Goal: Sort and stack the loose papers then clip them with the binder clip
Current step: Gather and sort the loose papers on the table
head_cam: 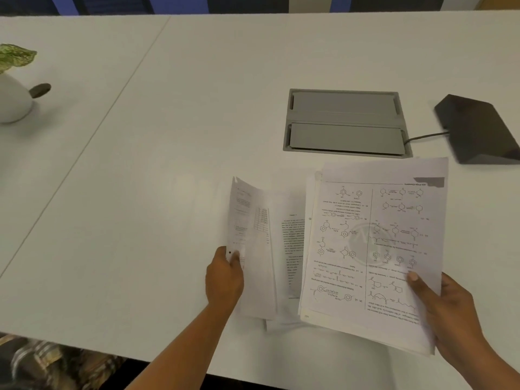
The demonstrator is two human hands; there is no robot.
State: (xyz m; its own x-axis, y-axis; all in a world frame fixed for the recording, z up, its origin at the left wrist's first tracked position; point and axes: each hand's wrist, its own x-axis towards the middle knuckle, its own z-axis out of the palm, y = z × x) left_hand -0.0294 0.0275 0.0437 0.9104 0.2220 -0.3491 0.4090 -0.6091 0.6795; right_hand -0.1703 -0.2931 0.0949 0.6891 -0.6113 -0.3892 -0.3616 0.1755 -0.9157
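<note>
The right hand [450, 311] is gripping a stack of printed sheets [374, 249] by its right edge, thumb pressing on top of the front page w/ the other fingers hidden underneath, so the hand is clamped on the stack. The front page is showing chem diagrams, printed upside down from the camera's side. The left hand [223, 277] is pinching a single sheet [253, 249] by its left edge, fingers [235, 256] closed round it, the sheet curling up off the pile. Between the two, more pages [292, 243] are lying flat on the white counter [197, 136], partly covered by both. Binder clip: can't tell where it is. A grey cable hatch [346, 122] is sitting behind the papers, a black box [478, 130] w/ cord to its right. A white plant pot [14, 99] is standing at far left.
</note>
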